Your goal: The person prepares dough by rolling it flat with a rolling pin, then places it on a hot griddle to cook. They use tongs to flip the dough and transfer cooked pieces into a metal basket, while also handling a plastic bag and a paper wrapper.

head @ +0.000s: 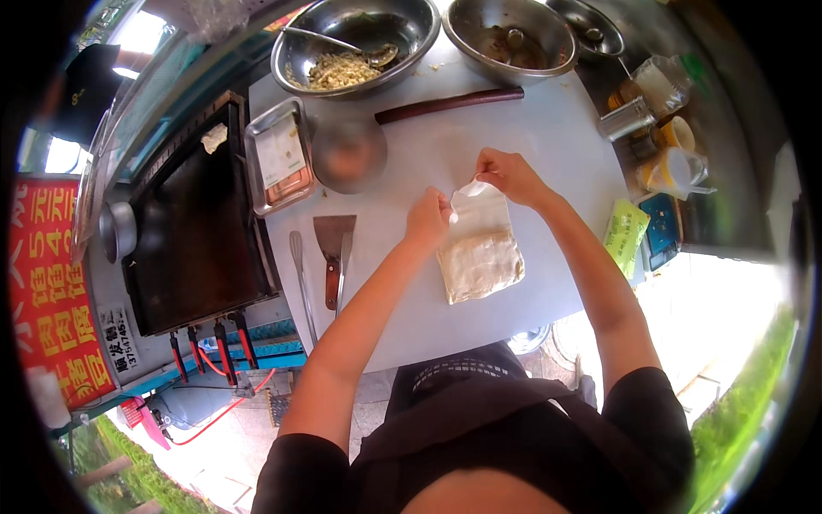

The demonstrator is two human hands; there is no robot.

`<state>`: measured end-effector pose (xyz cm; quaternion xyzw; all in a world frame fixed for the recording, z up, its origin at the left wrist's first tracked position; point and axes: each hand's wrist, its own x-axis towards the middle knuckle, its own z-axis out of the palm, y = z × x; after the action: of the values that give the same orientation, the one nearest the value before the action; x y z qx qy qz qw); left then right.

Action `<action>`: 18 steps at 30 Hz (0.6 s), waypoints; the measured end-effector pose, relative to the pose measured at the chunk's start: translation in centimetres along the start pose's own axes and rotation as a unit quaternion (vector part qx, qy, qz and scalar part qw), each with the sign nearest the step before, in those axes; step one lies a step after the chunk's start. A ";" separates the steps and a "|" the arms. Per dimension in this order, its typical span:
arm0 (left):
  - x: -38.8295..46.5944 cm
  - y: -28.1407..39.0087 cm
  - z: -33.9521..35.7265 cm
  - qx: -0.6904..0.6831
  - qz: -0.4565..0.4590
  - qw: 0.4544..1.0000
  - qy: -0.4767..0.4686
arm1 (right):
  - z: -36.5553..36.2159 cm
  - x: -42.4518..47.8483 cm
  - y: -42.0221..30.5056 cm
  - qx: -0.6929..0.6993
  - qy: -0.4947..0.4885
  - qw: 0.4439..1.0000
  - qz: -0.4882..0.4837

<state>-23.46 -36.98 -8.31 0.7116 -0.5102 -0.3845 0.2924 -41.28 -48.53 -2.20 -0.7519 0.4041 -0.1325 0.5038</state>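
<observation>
A flat sheet of pale dough (478, 215) lies lengthwise on the light worktop (398, 327). Its near part (485, 266) is folded over into a thicker, roughly square packet. My right hand (510, 177) pinches the far edge, which is lifted and curled slightly. My left hand (429, 217) grips the sheet's far left edge between thumb and fingers, and a bit of white dough shows beside the fingertips. Beyond the hands lies a dark wooden rolling pin (449, 105). Left of my left hand are a wide scraper (334, 238) with a wooden handle and metal tongs (297, 250).
A dark griddle (199, 225) adjoins the worktop's left side, with a dough scrap (214, 138) on it. Near it stand a steel tray (253, 138) and a blurred round vessel (350, 173). Steel bowls (411, 38) (465, 32) stand behind. A phone (660, 228) and containers (629, 119) occupy the right.
</observation>
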 end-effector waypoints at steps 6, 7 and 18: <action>-0.5 1.0 -1.3 0.148 0.097 0.983 -0.041 | -0.7 -4.1 -2.1 -0.014 0.019 0.999 -0.047; -0.7 0.4 -1.4 0.074 0.106 0.991 -0.030 | -0.8 -4.7 -2.7 -0.017 0.027 0.998 -0.063; -11.6 0.2 -1.3 0.093 0.362 0.928 -0.002 | 3.3 -16.9 -2.5 -0.133 0.083 0.969 -0.191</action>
<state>-24.58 -26.03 -4.52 0.5021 -0.7668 -0.2051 0.3433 -48.90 -33.46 1.94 -0.8619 0.3075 -0.2332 0.3290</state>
